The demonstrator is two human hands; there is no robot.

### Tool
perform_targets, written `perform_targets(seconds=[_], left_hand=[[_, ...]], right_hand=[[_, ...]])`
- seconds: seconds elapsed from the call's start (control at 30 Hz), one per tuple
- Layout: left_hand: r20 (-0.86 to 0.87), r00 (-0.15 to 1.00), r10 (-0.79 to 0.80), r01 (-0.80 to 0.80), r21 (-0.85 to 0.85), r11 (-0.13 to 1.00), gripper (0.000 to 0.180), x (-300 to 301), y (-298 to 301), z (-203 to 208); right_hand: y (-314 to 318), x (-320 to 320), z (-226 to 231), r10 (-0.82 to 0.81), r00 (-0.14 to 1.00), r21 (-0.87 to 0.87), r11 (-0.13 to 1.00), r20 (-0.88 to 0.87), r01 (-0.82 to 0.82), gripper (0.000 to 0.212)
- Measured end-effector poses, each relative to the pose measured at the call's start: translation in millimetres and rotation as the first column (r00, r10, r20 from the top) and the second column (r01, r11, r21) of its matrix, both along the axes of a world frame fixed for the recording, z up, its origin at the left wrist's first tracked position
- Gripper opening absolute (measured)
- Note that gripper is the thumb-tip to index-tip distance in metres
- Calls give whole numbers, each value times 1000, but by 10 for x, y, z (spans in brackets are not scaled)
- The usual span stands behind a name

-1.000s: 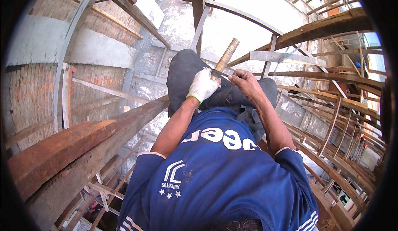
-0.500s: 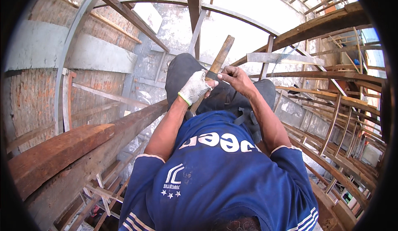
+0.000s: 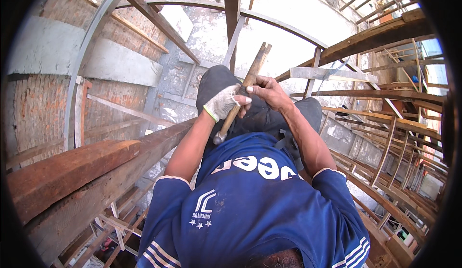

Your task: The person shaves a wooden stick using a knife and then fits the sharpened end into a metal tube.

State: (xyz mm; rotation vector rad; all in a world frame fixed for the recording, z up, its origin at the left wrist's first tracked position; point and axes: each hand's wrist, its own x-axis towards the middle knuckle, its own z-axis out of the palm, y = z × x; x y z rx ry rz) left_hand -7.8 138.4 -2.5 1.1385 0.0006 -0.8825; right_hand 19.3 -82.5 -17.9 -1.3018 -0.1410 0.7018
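Gripping the hammer (image 3: 239, 99) called for both hands at mid-handle, above the lap. The left hand (image 3: 222, 103), in a pale work glove, was closed round the wooden shaft just above the metal head. The bare right hand (image 3: 267, 91) pinched the shaft a little higher, fingers wrapped over it and touching the glove. Neither hand was open; both had hold of the hammer and nothing else.

To handle the tool well here, the gloved grip should stay firm near the head, where the weight sits, while the upper hand steadies the shaft.

The hammer's long axis ran on a diagonal, from the metal head at lower left, close against the blue shirt (image 3: 250, 205), up and to the right. The free end of the handle pointed away from the body. The head's striking face probably pointed down, though the view was too poor to confirm.

A timber beam (image 3: 72, 171) lay left of the left arm, apart from it.
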Motion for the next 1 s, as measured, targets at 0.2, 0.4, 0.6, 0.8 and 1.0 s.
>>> perform_targets(seconds=[0.2,0.4,0.6,0.8,1.0], left_hand=[[455,869,-194,-313,809,497,48,-150,-154,425],[467,881,-79,-368,780,505,58,-84,-144,246],[488,873,-7,-396,716,575,54,-43,-44,-108],[483,875,33,-395,672,627,49,-6,27,-256],[244,938,246,-338,490,804,39,-50,28,-134]], right_hand=[[279,-4,142,-143,990,-190,971,17,144,33],[284,-94,152,-270,949,-187,953,-160,240,17],[156,-103,213,-230,952,-152,968,-200,202,24],[154,-176,79,-229,937,-103,973,-265,208,25],[146,-78,-95,-202,958,-235,960,-204,152,21]])
